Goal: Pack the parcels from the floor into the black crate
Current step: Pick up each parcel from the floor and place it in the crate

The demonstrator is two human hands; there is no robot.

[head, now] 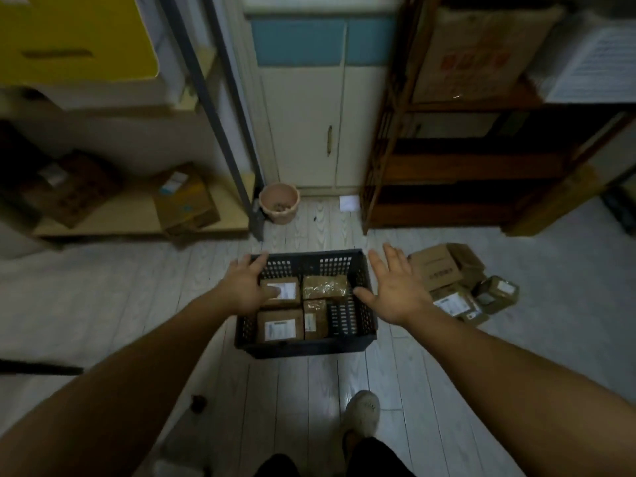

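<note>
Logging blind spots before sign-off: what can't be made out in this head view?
Head view:
Parcel labels in the black crate: too small, blurred.
Back-left parcel: partly covered by the left hand.
Floor parcels: overlapping, count unclear.
Right hand: contact with crate cannot be told.

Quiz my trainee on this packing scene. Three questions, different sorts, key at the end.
1. True or false: the crate is packed full.
2. The unpacked parcels lie: A) left of the crate, B) right of it, C) behind it.
3. Fill in: the ___ hand is over a labelled parcel in the crate.
Key: 1 false, its near-right corner is bare; 2 B; 3 left hand.
</note>
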